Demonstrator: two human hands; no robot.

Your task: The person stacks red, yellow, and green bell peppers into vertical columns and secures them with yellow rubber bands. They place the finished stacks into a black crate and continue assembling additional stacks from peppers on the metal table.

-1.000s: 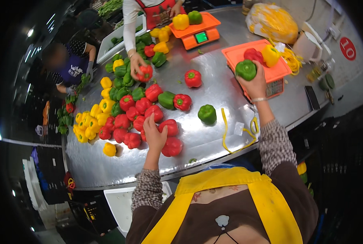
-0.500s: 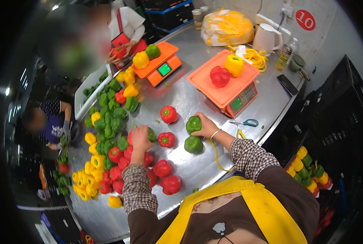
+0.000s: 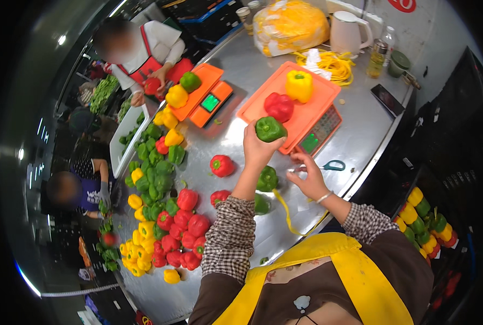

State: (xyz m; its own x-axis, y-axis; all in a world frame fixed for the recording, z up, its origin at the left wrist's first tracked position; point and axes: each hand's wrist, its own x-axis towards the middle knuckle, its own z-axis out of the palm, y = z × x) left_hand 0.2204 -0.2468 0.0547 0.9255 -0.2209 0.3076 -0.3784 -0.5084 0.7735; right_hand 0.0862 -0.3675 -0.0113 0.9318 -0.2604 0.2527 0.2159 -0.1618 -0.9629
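My left hand (image 3: 258,146) is closed around a green bell pepper (image 3: 270,130), raised at the near left edge of the orange scale (image 3: 260,100). On that scale's tray lie a red bell pepper (image 3: 279,106) and a yellow bell pepper (image 3: 299,86). My right hand (image 3: 310,183) hovers over the table just in front of the scale, thumb and fingers apart, beside scissors with teal handles (image 3: 334,165). Two more green peppers sit below my left wrist, one upright (image 3: 267,179) and one partly hidden by my arm (image 3: 262,205).
Piles of red peppers (image 3: 183,219), yellow peppers (image 3: 144,238) and green peppers (image 3: 157,176) cover the table's left side. A second orange scale (image 3: 203,92) stands before a co-worker in a red apron. Yellow tape (image 3: 288,216), a phone (image 3: 387,101) and a kettle (image 3: 347,33) lie or stand rightward.
My left hand has moved from the red pile to the scale, lifting a green pepper. My right hand has let go of a green pepper on the table and shifted right toward the scissors.
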